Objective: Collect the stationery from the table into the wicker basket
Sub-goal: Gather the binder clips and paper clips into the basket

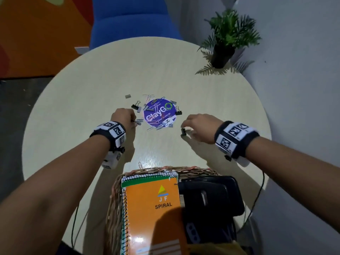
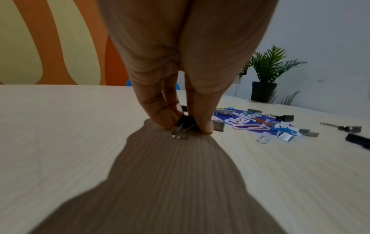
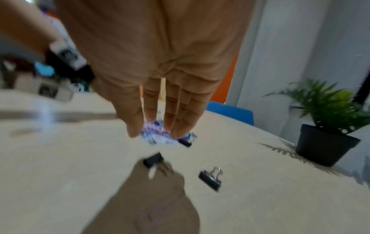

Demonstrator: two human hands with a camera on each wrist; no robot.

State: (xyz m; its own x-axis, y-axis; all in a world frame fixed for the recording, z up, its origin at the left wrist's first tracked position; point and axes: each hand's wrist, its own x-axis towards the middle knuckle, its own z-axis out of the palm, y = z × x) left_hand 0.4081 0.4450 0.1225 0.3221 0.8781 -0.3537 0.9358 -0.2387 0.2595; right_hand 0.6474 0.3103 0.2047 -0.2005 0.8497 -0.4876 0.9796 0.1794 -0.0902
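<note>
On the round table point(image 1: 73, 107), paper clips, staple strips and black binder clips lie scattered on and around a purple round sticker point(image 1: 159, 113). My left hand point(image 1: 133, 122) pinches a black binder clip point(image 2: 185, 122) between thumb and fingers at the sticker's left edge, down at the table top. My right hand point(image 1: 184, 126) hovers with straight fingers point(image 3: 180, 120) just over another black binder clip point(image 3: 153, 159) lying on the table right of the sticker, without touching it. The wicker basket point(image 1: 193, 171) stands at the near edge and holds an orange spiral notebook point(image 1: 152, 208) and a black hole punch point(image 1: 207, 197).
A potted plant point(image 1: 224, 43) stands at the table's far right by the wall. A blue chair point(image 1: 132, 19) is behind the table. More binder clips point(image 1: 136, 105) point(image 1: 178, 112) flank the sticker; one point(image 3: 210, 179) lies by my right hand. A lone paper clip point(image 1: 140, 165) lies before the basket.
</note>
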